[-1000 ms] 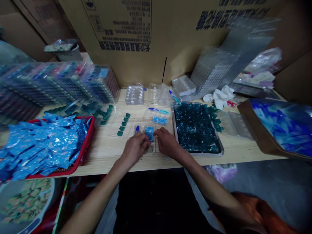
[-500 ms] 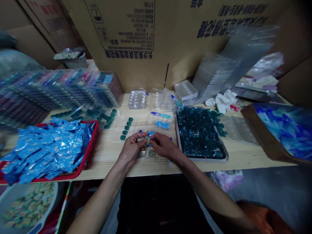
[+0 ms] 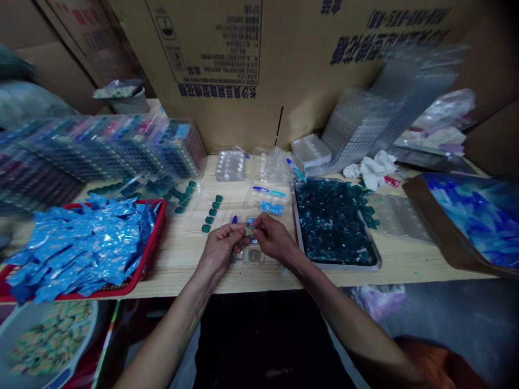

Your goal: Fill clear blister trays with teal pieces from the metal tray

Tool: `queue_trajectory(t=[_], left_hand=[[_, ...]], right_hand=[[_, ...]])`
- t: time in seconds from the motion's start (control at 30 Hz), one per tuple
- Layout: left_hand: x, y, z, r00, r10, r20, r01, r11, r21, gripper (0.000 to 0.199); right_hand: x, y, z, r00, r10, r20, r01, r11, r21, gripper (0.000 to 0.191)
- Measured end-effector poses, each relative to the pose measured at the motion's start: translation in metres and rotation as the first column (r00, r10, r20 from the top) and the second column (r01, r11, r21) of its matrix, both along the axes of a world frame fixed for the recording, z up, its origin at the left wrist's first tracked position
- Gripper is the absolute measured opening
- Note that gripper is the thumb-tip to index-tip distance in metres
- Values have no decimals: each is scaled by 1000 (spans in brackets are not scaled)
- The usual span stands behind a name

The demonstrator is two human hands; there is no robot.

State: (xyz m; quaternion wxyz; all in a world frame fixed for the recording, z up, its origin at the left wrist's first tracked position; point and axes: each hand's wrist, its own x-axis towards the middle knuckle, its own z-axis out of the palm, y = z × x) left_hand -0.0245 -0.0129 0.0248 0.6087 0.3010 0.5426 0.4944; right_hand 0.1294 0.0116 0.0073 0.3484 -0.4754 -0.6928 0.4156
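At the far left, stacks of transparent blister trays (image 3: 121,151) filled with teal and dark pieces are leaning in rows along the upper left of the frame, and a red plastic basket (image 3: 156,227) is sitting below them, heaped with blue foil sachets (image 3: 77,243). In the bottom left corner, a grey bowl (image 3: 16,335) is holding a pile of pale, multicoloured packets. On the pale wooden table (image 3: 178,275), a short row of small green squares (image 3: 211,213) is lying in a transparent tray near the middle.

Just right of that row, the left hand (image 3: 221,254) is curling nearly closed, its thumb and fingers pinching a small teal piece (image 3: 250,231). The right hand (image 3: 275,237) is meeting it from the other side, its fingers closing on the same piece, which is hovering just above a transparent blister tray (image 3: 247,257) at lower centre. Above the hands, a blue-and-teal pen (image 3: 270,190) is lying on a plastic sheet.

Further right, a metal tray (image 3: 336,266) is holding a mass of teal cubes (image 3: 332,221), with a crumpled white cloth (image 3: 375,170) above it. A brown box (image 3: 417,202) lined with blue plastic is sitting at the far right edge.
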Motion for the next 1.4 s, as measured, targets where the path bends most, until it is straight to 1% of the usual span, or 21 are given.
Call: queue_trajectory(t=[0.1, 0.27, 0.37, 0.43, 0.53, 0.57, 0.6, 0.63, 0.7, 0.77, 0.83, 0.9, 1.0, 1.03, 1.07, 1.17, 1.3, 1.33, 1.37, 1.4], left_hand=[[1, -1, -1, 1000, 9, -26, -9, 1000, 10, 44], [1, -4, 0, 996, -14, -83, 17, 999, 37, 46], [-1, -5, 2, 991, -22, -130, 26, 999, 29, 48], [-3, -4, 2, 988, -25, -154, 29, 999, 20, 47], [-8, -2, 2, 979, -62, -194, 67, 998, 17, 41], [-10, -1, 2, 972, -75, -221, 81, 997, 17, 38], [-11, -1, 2, 962, -93, -257, 100, 995, 16, 36], [-13, -1, 2, 946, -117, -304, 128, 992, 15, 33], [-15, -3, 3, 882, -208, -422, 235, 972, 12, 24], [-14, -7, 3, 774, -324, -544, 389, 921, 5, 15], [-10, -11, 1, 649, -383, -657, 507, 862, -2, 11], [-4, -13, -1, 521, -373, -768, 572, 820, -10, 12], [1, -13, -5, 329, -294, -897, 622, 783, -29, 17], [2, -13, -5, 290, -268, -919, 625, 780, -30, 18], [2, -14, -5, 273, -245, -930, 623, 782, -23, 19], [1, -19, -3, 290, -205, -935, 621, 784, 20, 21], [0, -27, -4, 250, -244, -937, 647, 762, -26, 19], [-1, -28, -5, 268, -249, -931, 635, 772, -24, 17], [-2, -28, -5, 328, -242, -913, 601, 799, 5, 15], [-4, -27, -5, 434, -226, -872, 541, 839, 52, 11]], right_hand=[[0, 2, -2, 1000, 4, 26, -3, 1000, -21, 10], [-3, 1, -7, 1000, 7, 27, -7, 1000, 5, 13], [-3, 1, -8, 999, 3, 45, -3, 1000, -1, 12], [-2, 1, -6, 995, 64, 79, -63, 998, -15, 14], [3, 2, -1, 960, 213, 182, -214, 977, -14, 14], [5, 3, 1, 949, 227, 220, -232, 973, -2, 12], [7, 4, 3, 944, 209, 254, -220, 975, 17, 12], [11, 6, 4, 946, 162, 279, -180, 983, 41, 12], [19, 11, 6, 949, 38, 312, -69, 994, 87, 15], [29, 17, 6, 943, -56, 328, 19, 993, 113, 19], [37, 20, 6, 937, -89, 337, 53, 992, 114, 20], [42, 20, 5, 936, -85, 341, 52, 993, 106, 21], [42, 15, 1, 945, -40, 325, 14, 997, 82, 21], [41, 14, -1, 948, -29, 317, 4, 997, 79, 21], [39, 12, -3, 950, -22, 313, -4, 997, 82, 21], [35, 10, -7, 946, 3, 324, -40, 994, 106, 21], [28, 11, -6, 915, 46, 400, -108, 985, 134, 22], [25, 11, -4, 900, 51, 433, -123, 983, 140, 22], [22, 10, -1, 879, 56, 473, -141, 979, 145, 23], [19, 10, 1, 853, 63, 518, -163, 975, 151, 23]])
